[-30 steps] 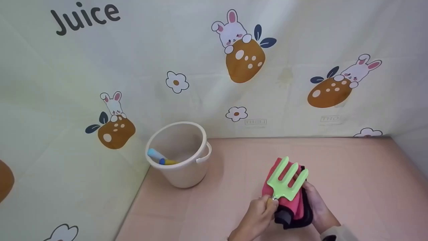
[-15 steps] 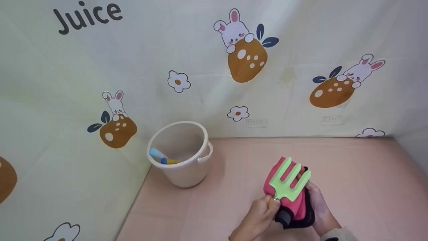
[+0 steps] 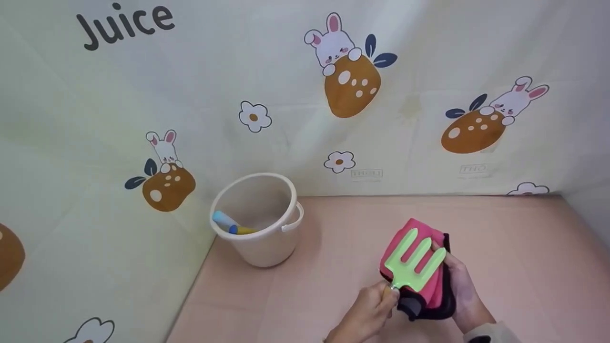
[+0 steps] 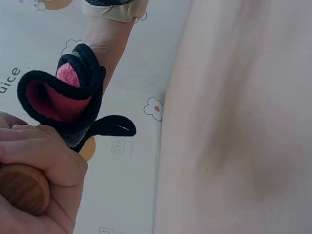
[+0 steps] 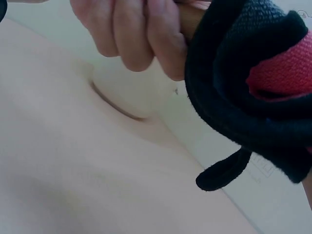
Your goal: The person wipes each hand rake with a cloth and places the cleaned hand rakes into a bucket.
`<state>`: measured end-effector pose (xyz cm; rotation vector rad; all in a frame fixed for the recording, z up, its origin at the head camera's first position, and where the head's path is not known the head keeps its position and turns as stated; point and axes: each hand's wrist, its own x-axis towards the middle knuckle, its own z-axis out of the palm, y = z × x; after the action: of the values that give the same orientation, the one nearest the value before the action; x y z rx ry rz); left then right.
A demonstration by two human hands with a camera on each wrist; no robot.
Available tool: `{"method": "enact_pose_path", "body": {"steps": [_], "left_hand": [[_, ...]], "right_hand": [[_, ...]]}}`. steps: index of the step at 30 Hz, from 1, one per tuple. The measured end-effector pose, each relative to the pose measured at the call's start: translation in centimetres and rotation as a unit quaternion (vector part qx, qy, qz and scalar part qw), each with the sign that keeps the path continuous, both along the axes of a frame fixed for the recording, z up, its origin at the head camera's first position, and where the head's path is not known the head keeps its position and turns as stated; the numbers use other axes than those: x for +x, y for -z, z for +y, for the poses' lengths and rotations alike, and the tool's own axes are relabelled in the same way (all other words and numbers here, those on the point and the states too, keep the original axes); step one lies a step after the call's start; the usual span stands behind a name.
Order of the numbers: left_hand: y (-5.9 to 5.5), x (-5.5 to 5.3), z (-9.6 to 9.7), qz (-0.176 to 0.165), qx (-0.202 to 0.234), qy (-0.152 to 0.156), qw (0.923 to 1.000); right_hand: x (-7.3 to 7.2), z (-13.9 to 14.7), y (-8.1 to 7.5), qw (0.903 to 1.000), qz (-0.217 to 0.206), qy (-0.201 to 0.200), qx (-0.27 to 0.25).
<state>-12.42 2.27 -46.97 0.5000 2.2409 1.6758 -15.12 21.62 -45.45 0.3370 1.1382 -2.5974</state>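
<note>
In the head view my left hand (image 3: 367, 309) grips the wooden handle of a small garden hand fork with a light green, three-pronged head (image 3: 409, 271). The round handle end (image 4: 24, 190) sticks out of my fist in the left wrist view. My right hand (image 3: 467, 290) holds a folded pink-red cloth (image 3: 398, 247) with black edging from its right side. The fork head lies over the cloth in the head view, prongs pointing away. In both wrist views the cloth's fold gapes and a black loop (image 4: 117, 126) hangs from its edge. My right fingers are partly hidden behind the cloth.
A beige bucket (image 3: 271, 250) with a side handle stands at the back left of the pink surface (image 3: 333, 228). Inside it lie a light blue item (image 3: 225, 219) and a blue-and-yellow one (image 3: 242, 230). A printed sheet (image 3: 286, 71) forms walls behind and at the sides.
My right hand and the cloth have shifted slightly right and away, so more cloth shows beyond the prongs. The fork has moved only a little. The bucket stays in place.
</note>
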Motion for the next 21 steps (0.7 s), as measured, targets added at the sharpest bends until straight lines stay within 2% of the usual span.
{"method": "enact_pose_path", "body": {"steps": [3,7,9,12,16,18,21], "left_hand": [[0.0,0.2,0.0,-0.015,0.005,0.002,0.9999],[-0.2,0.3,0.0,-0.051,0.005,-0.001,0.9987],[-0.2,0.3,0.0,-0.059,0.005,-0.002,0.9982],[-0.1,0.4,-0.1,-0.052,0.001,0.002,0.9986],[0.1,0.5,-0.4,-0.044,-0.008,0.004,0.9990],[0.2,0.6,-0.5,-0.045,-0.010,0.004,0.9989],[0.3,0.6,-0.5,-0.051,-0.012,0.002,0.9986]], "right_hand": [[0.1,0.3,-0.3,0.9988,0.023,-0.034,-0.026],[0.2,1.0,-0.8,0.9884,0.067,-0.106,-0.086],[0.2,1.2,-1.0,0.9852,0.075,-0.119,-0.098],[0.1,1.5,-1.0,0.9890,0.065,-0.101,-0.086],[-0.1,1.9,-1.1,0.9981,0.025,-0.048,-0.028],[-0.3,2.2,-1.2,0.9995,0.004,-0.032,0.001],[-0.4,2.5,-1.3,0.9994,-0.014,-0.026,0.017]]}}
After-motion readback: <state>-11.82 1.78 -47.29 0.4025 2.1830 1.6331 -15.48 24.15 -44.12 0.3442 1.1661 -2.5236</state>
